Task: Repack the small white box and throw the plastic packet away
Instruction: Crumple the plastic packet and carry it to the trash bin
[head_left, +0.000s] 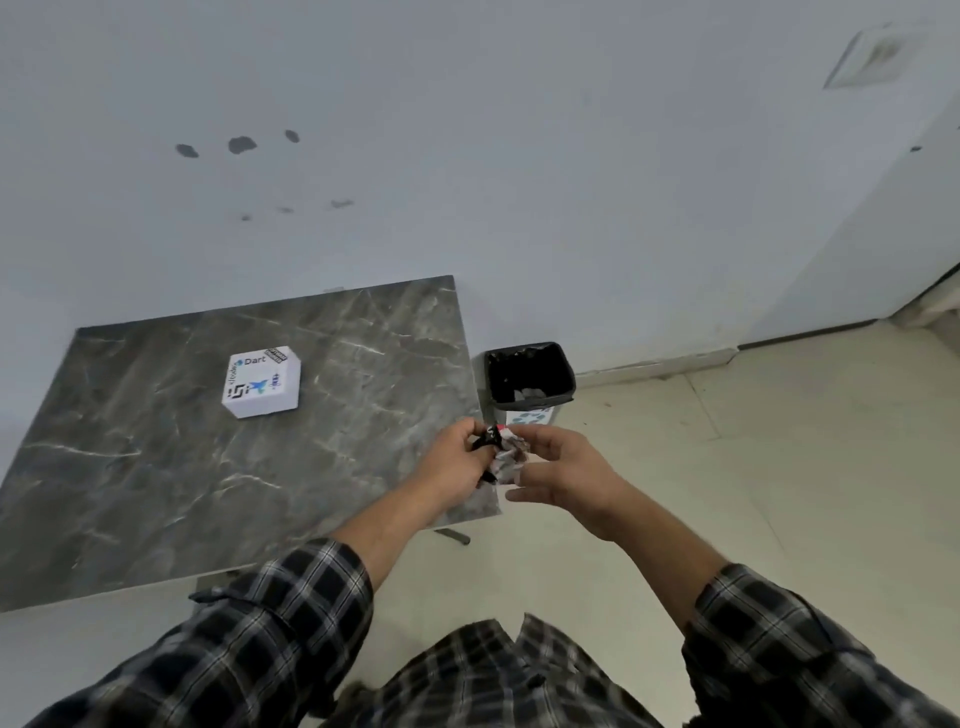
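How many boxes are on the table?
1. The small white box sits closed on the grey table, toward the far side, away from both hands. None seems hidden.

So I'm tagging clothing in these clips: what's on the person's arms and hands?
Both arms wear a dark plaid shirt, black with grey-white checks, sleeves pushed up toward the elbows. The left hand and right hand are bare: no gloves, rings or watch visible.
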